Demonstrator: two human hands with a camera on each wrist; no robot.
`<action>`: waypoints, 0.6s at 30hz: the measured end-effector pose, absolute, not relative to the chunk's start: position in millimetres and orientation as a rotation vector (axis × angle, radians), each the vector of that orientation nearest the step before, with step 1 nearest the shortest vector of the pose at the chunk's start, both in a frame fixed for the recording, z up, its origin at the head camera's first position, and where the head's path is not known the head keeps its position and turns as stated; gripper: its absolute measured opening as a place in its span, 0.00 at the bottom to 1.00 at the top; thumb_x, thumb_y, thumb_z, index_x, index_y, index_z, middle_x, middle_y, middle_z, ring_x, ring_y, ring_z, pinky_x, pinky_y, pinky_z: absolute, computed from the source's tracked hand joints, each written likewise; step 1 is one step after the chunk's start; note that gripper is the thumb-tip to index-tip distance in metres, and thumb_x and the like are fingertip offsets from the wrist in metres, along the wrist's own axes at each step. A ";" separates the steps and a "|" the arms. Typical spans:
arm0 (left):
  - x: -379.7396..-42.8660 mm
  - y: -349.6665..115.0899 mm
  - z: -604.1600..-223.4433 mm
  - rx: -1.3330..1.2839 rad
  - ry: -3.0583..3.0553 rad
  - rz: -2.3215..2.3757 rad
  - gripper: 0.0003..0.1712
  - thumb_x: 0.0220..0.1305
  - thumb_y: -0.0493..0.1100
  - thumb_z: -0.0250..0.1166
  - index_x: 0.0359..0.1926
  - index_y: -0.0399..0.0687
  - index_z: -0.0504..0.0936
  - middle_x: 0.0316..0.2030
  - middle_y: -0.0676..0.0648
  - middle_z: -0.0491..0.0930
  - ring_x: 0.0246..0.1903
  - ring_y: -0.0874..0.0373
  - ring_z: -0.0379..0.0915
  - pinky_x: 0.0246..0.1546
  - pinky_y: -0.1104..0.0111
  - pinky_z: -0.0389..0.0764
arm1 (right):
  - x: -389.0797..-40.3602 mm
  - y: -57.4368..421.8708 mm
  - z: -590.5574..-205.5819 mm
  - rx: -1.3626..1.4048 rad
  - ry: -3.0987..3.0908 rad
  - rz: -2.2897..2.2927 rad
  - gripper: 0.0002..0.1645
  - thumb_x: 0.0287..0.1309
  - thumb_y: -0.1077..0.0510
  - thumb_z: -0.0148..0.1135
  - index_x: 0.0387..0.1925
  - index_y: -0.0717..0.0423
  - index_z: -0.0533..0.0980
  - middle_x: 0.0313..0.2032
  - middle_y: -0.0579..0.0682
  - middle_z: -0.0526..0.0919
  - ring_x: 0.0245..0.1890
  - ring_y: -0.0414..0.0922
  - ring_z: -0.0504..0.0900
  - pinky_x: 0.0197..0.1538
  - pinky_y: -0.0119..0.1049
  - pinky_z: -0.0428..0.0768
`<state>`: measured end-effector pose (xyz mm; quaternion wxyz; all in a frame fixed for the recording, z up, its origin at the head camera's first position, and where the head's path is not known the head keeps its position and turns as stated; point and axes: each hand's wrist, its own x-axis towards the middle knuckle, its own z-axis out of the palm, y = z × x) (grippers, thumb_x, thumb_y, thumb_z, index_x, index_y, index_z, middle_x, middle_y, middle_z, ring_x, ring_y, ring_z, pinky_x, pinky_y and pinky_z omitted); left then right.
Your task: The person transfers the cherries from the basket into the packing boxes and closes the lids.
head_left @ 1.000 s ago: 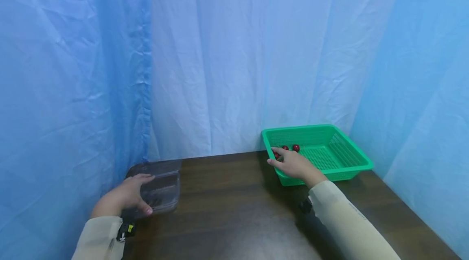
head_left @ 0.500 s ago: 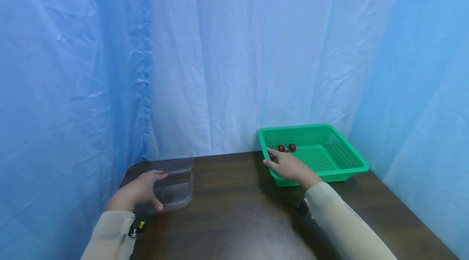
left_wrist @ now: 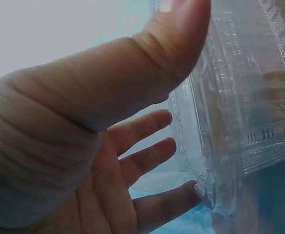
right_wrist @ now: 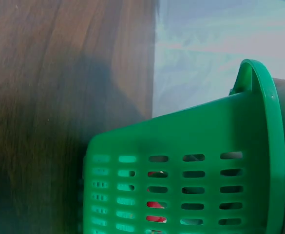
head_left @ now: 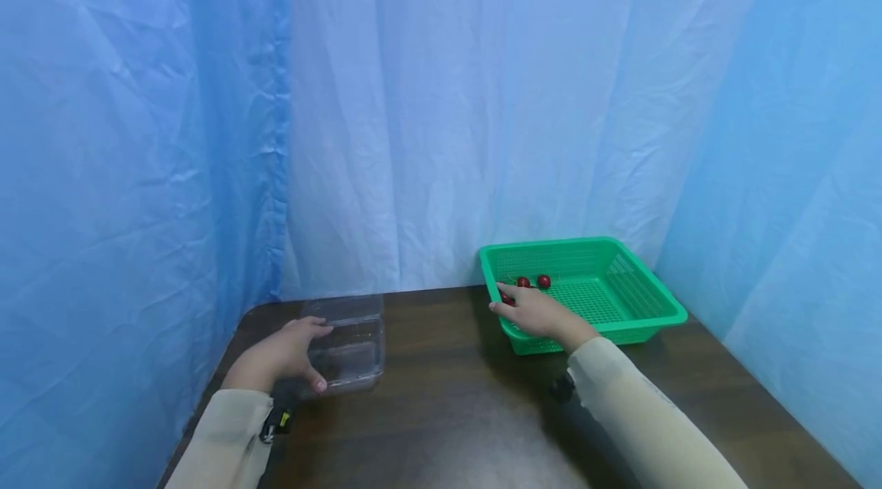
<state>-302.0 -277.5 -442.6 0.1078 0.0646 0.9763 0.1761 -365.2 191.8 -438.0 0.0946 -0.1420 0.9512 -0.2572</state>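
Note:
Two clear plastic containers or compartments, seen as one clear plastic box [head_left: 354,359], lie on the left of the table in the head view. My left hand [head_left: 279,357] is at its left side, thumb and fingers spread. In the left wrist view, straight fingers [left_wrist: 154,158] reach the rim of the box. At the right stands a green plastic basket [head_left: 641,294] with several cherries [head_left: 543,281] at its left end. My right hand [head_left: 534,313] holds the basket's left rim, thumb across it and fingers inside. In the right wrist view the basket's slotted wall [right_wrist: 171,146] hides the fingers.
A dark wooden table [head_left: 434,412] bears the box and basket. A pale blue curtain [head_left: 413,114] hangs along its back edge, with more curtain at the left and right sides.
The clear box has slid right along with my left hand. The basket has shifted slightly left with my right hand and the cherries inside.

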 end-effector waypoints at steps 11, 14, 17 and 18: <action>-302.8 -252.2 -441.4 0.258 2.855 0.540 0.62 0.45 0.45 0.95 0.82 0.48 0.77 0.85 0.29 0.64 0.84 0.21 0.58 0.73 0.28 0.77 | -361.4 182.0 -435.4 -0.445 2.838 -0.713 0.51 0.82 0.28 0.59 0.90 0.50 0.62 0.61 0.57 0.91 0.59 0.52 0.88 0.56 0.51 0.88; -301.7 -247.0 -440.7 0.271 2.840 0.559 0.62 0.47 0.45 0.94 0.83 0.50 0.76 0.86 0.30 0.63 0.84 0.22 0.57 0.74 0.27 0.76 | -359.1 178.5 -436.5 -0.435 2.832 -0.721 0.50 0.82 0.28 0.59 0.90 0.49 0.62 0.74 0.59 0.84 0.69 0.57 0.85 0.66 0.58 0.89; -301.4 -243.2 -438.9 0.284 2.828 0.568 0.62 0.47 0.45 0.94 0.83 0.50 0.76 0.87 0.31 0.63 0.85 0.22 0.56 0.74 0.26 0.75 | -357.1 176.0 -437.4 -0.430 2.837 -0.720 0.50 0.81 0.29 0.61 0.90 0.48 0.62 0.81 0.59 0.77 0.73 0.58 0.83 0.68 0.61 0.88; -301.6 -241.8 -438.5 0.287 2.829 0.564 0.62 0.47 0.46 0.94 0.83 0.50 0.76 0.87 0.31 0.63 0.85 0.22 0.56 0.74 0.26 0.75 | -356.5 175.2 -437.5 -0.427 2.837 -0.725 0.50 0.81 0.29 0.61 0.90 0.48 0.63 0.81 0.59 0.77 0.71 0.58 0.83 0.66 0.60 0.89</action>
